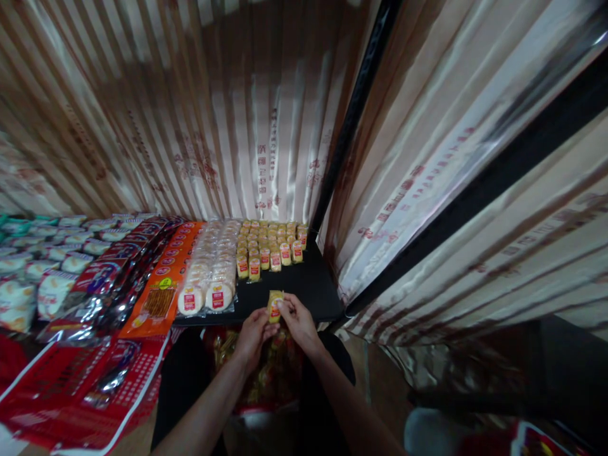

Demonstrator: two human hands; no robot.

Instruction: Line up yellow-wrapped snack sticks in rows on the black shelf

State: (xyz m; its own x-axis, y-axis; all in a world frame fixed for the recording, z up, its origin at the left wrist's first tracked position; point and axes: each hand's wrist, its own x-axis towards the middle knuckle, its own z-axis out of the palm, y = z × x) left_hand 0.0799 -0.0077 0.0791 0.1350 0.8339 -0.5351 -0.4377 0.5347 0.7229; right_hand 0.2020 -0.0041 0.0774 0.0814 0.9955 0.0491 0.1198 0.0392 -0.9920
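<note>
Between my two hands is a small yellow snack packet [275,305] with a red label, held upright just in front of the shelf's near edge. My left hand [257,329] grips its lower left side with closed fingers. At its right side, my right hand [297,316] pinches it with thumb and fingers. Beyond them, rows of matching yellow packets [265,256] stand on the black shelf [304,288]. Below my hands, between my knees, a bag of yellow-wrapped packets [270,373] sits in shadow.
Left of the yellow packets lie clear-wrapped round crackers [220,296], orange snack bags [159,297], dark shiny bags [97,278] and white pouches [59,291]. A red bag [61,392] hangs at lower left. Black posts [354,114] and pleated printed curtains [266,82] enclose the shelf.
</note>
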